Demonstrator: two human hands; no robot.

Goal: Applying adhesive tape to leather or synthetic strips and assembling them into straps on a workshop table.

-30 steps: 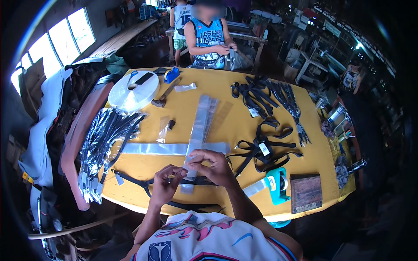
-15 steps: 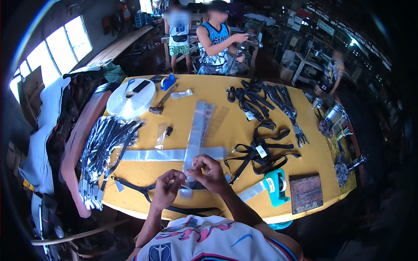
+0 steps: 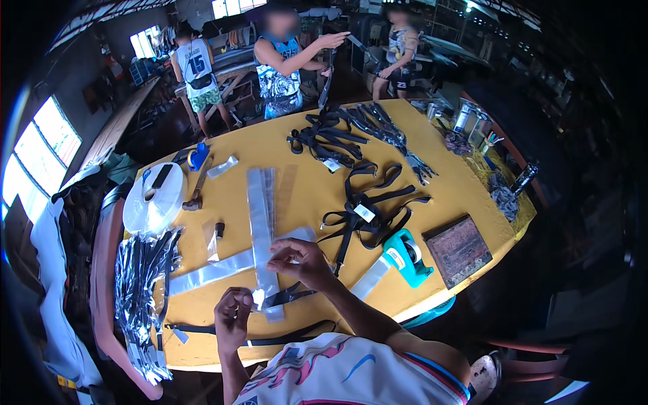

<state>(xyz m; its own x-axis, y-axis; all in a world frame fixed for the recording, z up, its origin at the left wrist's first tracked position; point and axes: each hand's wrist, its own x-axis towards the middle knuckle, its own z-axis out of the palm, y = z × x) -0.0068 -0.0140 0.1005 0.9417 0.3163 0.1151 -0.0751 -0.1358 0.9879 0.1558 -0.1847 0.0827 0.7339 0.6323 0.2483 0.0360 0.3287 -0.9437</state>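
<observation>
My hands have drawn apart: left hand (image 3: 233, 317) curled nearly closed (what it grips, I can't tell), right hand (image 3: 300, 263) half-open, thumb and finger parted. Just beyond, clear plastic strips (image 3: 258, 209) cross on the yellow counter (image 3: 445, 199).

Behind the left hand (image 3: 233, 316) and the right hand (image 3: 305, 263), both bare, a white sleeveless shirt (image 3: 378, 383) is worn. Its front, just back from the grip, is printed with slanting pink shapes (image 3: 300, 368) edged in dark blue. Beside them, on the right hand's side, a blue curved tick (image 3: 360, 364) is set. The armhole beyond is bordered by blue, dark and pink stripes (image 3: 440, 376).
</observation>
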